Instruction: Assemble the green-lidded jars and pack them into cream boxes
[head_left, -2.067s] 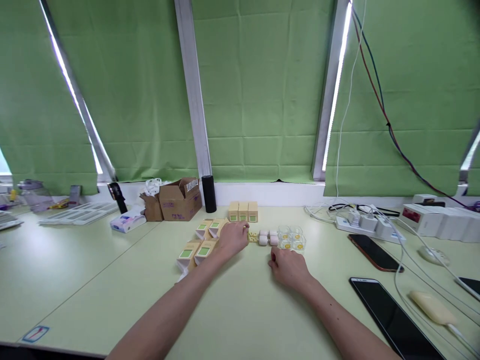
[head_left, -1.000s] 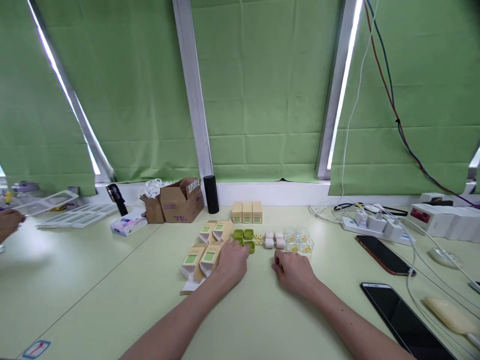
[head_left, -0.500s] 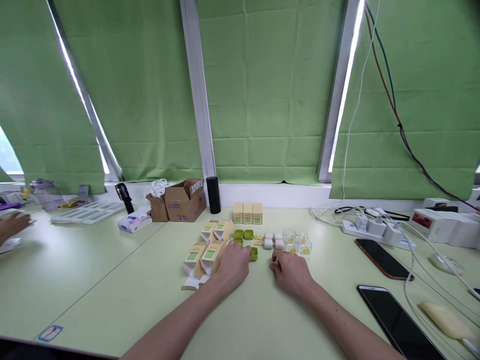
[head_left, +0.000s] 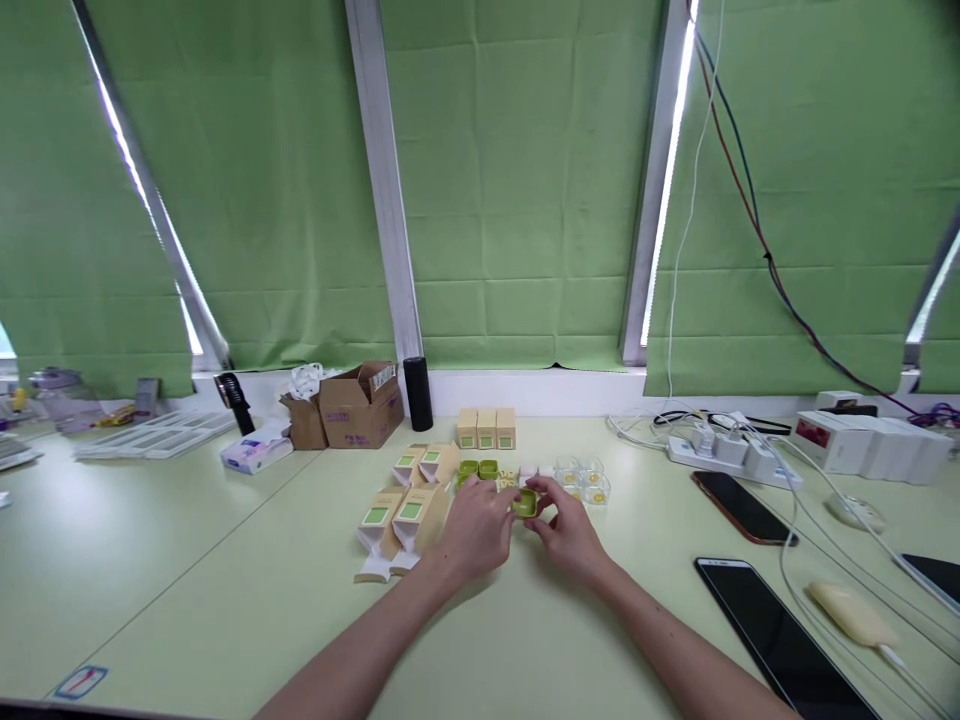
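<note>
Both hands meet on a small green case (head_left: 524, 502) just above the table (head_left: 225, 600): left hand (head_left: 476, 528) pinches it, right hand (head_left: 566, 530) steadies it. I'd keep it level, clear of the other green cases (head_left: 478, 468).

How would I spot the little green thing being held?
Start at the black cylinder by the window, then come down the table past three tan boxes. The green case is pinched between both hands, while two like it lie on the table.

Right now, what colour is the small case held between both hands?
Green; the small case shows best in the head view, pinched between left hand and right hand.
</note>
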